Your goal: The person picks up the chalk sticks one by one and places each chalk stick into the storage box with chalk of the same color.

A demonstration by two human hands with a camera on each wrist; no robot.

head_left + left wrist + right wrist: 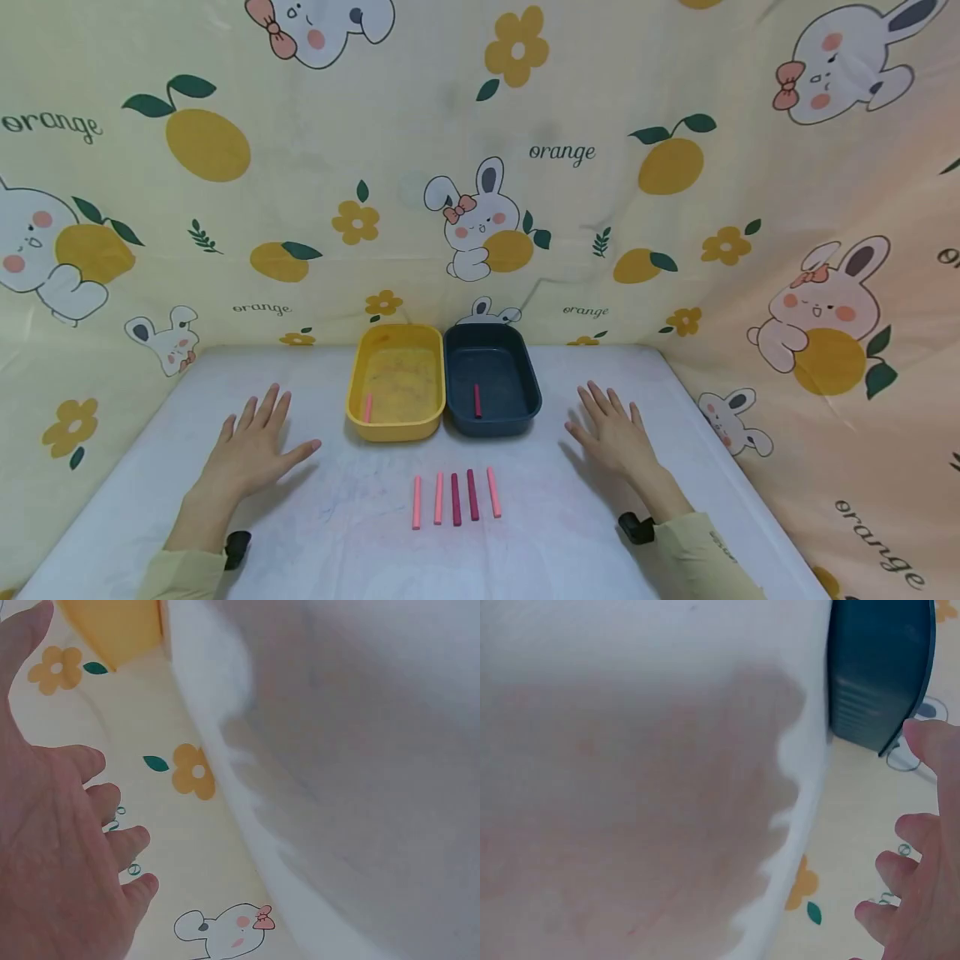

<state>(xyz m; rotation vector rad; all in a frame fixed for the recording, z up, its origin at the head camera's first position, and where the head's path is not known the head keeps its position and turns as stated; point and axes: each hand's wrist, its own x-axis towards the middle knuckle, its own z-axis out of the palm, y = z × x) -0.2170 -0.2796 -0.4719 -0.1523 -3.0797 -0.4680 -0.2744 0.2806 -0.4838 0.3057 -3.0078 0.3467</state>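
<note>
Both hands are spread with fingers extended and hold nothing. The left hand [249,454] is over the table left of the yellow bin [395,432], and the right hand [617,431] is over it right of the dark blue bin [495,427]. In front of the bins, a row of slim crayon-like sticks lies on the table: three light pink sticks [417,502] and two dark red sticks [456,500]. One pink stick [368,408] is inside the yellow bin; one dark red stick [477,401] is inside the blue bin. Each wrist view shows its hand beside a bin's outer wall.
The white table [337,558] has faint coloured smudges. Behind it and at its sides hangs a cream cloth [420,108] printed with rabbits, oranges and flowers. The two bins stand side by side at the table's back edge.
</note>
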